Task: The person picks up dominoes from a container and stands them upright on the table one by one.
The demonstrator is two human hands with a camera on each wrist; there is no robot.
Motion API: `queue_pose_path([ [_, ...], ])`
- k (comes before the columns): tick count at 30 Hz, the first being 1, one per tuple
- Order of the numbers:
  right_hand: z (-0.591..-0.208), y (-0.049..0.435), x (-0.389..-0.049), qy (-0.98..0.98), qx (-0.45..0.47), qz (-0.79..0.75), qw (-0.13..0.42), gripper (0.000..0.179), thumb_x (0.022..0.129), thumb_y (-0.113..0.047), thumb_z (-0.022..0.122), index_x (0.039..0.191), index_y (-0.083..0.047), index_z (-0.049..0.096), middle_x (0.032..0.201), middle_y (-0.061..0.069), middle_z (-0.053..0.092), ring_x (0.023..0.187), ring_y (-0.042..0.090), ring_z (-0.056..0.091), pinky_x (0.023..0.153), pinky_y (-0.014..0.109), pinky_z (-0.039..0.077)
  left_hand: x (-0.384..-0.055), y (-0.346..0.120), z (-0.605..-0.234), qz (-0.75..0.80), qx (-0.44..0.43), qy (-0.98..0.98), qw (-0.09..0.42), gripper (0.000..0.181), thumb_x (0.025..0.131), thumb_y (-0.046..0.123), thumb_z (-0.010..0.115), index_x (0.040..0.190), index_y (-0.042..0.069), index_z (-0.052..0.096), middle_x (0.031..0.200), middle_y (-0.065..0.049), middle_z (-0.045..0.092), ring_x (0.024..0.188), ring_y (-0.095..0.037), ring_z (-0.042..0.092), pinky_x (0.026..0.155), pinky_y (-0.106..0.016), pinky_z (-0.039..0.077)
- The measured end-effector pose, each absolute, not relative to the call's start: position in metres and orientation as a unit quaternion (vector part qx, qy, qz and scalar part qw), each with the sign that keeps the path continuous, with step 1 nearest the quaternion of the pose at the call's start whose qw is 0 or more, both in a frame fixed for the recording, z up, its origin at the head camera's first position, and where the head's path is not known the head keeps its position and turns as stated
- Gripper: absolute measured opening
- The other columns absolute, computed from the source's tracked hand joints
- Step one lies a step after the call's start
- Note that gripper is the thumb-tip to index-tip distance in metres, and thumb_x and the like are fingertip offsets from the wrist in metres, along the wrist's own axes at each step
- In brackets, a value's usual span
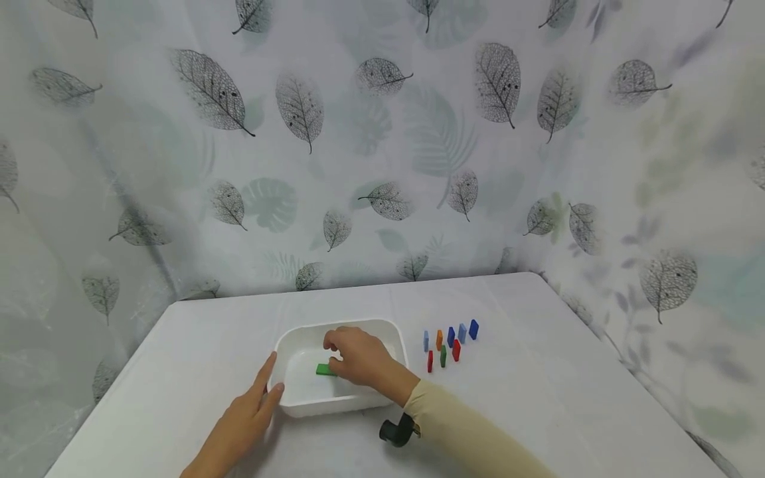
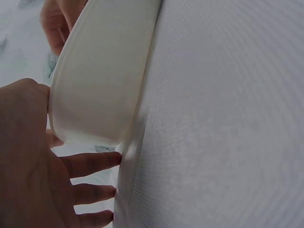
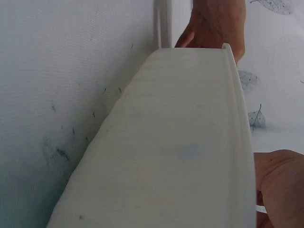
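A white tray (image 1: 319,405) stands on the table. My left hand (image 1: 245,415) touches its left end, the forefinger along the side and the thumb at the near corner. In the left wrist view, the other fingers (image 2: 92,164) spread out nearly straight below the tray's corner. Inside the tray lies a flat green block (image 1: 325,370). Over it hovers my right hand (image 1: 361,357), fingers bent, with a gap between forefinger and thumb. The thumb overlaps the block's right end; whether it touches cannot be seen. In the right wrist view, the tray's wall (image 3: 166,133) hides the block.
Right of the tray, several small blocks stand upright on the white table (image 1: 538,372): an orange block (image 1: 439,340), a green block (image 1: 443,356), a red block (image 1: 456,350), a dark blue block (image 1: 473,329) and others. A leaf-patterned curtain (image 1: 370,153) encloses the table.
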State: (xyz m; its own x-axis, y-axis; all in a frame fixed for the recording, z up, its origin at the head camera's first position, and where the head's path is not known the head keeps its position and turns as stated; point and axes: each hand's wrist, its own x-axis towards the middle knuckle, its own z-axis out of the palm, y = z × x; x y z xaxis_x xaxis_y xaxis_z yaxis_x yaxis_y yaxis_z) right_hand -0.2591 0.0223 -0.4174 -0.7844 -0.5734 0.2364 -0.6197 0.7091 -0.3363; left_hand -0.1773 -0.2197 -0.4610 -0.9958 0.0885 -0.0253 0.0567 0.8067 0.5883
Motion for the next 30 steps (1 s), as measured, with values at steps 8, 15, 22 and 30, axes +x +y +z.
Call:
queue_pose_path([
  [8,-0.429,-0.003,-0.264,-0.934,0.319,0.149,0.064,0.020,0.091,-0.018,0.082,0.108,-0.017,0.073,0.091,-0.006,0.065,0.080,0.007,0.058,0.062,0.023,0.048,-0.176,-0.219,-0.460,0.303,0.046,0.952,0.012,0.067,0.112,0.048,0.041,0.168,0.017,0.018,0.147,-0.033,0.050,0.128,-0.053,0.055,0.098,-0.069,0.046],
  [15,-0.440,-0.013,-0.270,-0.948,0.292,0.125,0.014,0.026,0.091,-0.023,0.085,0.112,-0.014,0.072,0.090,-0.003,0.063,0.077,0.009,0.055,0.063,0.026,0.049,-0.175,-0.218,-0.459,0.300,0.051,0.952,0.013,0.067,0.113,0.047,0.040,0.168,0.017,0.017,0.149,-0.033,0.048,0.129,-0.053,0.053,0.098,-0.069,0.046],
  [22,-0.450,-0.018,-0.275,-0.952,0.278,0.125,-0.019,0.027,0.089,-0.025,0.086,0.105,-0.012,0.069,0.083,-0.003,0.055,0.074,0.010,0.049,0.063,0.025,0.045,-0.176,-0.219,-0.458,0.299,0.047,0.953,0.017,0.067,0.113,0.048,0.039,0.168,0.017,0.016,0.149,-0.034,0.048,0.128,-0.054,0.053,0.097,-0.069,0.046],
  [30,-0.445,-0.016,-0.271,-0.955,0.280,0.101,0.009,0.017,0.090,-0.017,0.083,0.083,-0.011,0.069,0.075,-0.002,0.052,0.066,0.010,0.047,0.057,0.024,0.043,-0.174,-0.219,-0.460,0.311,0.061,0.948,0.015,0.068,0.113,0.047,0.036,0.168,0.015,0.013,0.151,-0.034,0.044,0.131,-0.055,0.050,0.099,-0.071,0.044],
])
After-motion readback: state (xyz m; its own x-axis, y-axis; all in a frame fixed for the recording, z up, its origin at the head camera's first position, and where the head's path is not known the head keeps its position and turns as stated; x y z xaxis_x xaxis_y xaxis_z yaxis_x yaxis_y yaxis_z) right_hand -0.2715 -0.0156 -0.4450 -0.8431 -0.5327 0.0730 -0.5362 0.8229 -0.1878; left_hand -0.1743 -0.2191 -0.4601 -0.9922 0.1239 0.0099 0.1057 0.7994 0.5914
